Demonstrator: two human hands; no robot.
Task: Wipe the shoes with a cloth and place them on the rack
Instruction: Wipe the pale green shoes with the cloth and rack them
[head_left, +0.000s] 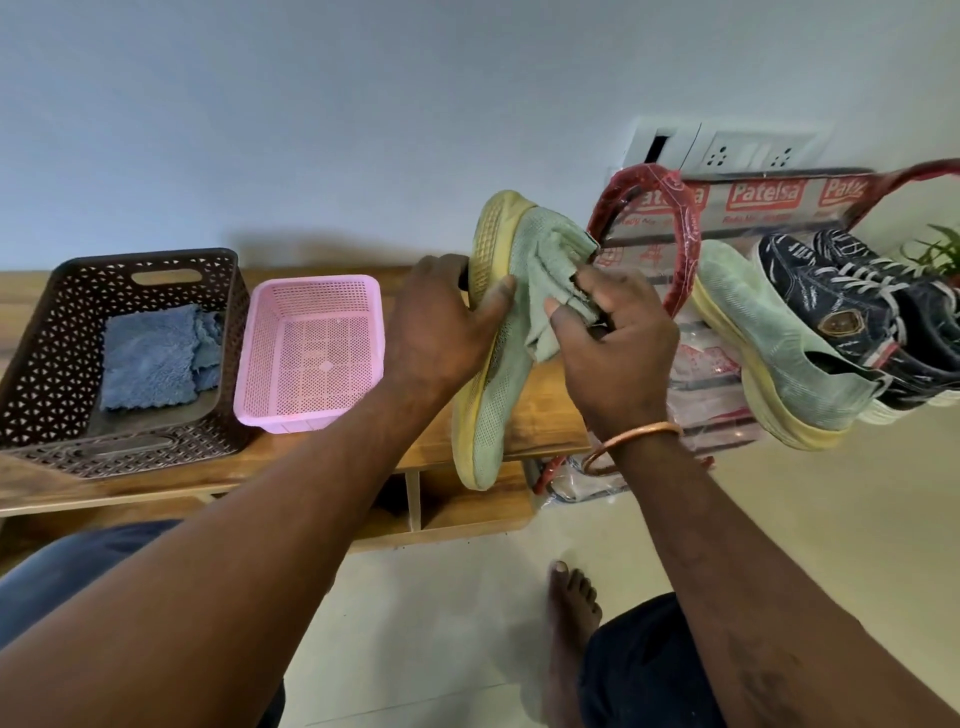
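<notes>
Two hands share the work: the left hand (441, 317) grips the green shoe (493, 395) by its yellow sole, and the right hand (618, 338) pinches a green cloth (556, 260) against the upper. The shoe stands nearly on end between them, its lower end hanging past the bench (545, 410) front. The rack (688, 234) lies to the right, nearer the right hand, and carries the matching shoe (769, 332) and two dark sneakers (841, 306). Room there looks tight. Further left sit a pink basket (311, 283) and a brown basket (52, 338) holding a blue cloth (150, 358).

Pale grey-white wall (311, 104) bearing a white socket panel (727, 148); cream tiled floor (441, 623); low wooden desk (545, 415) against wall.
</notes>
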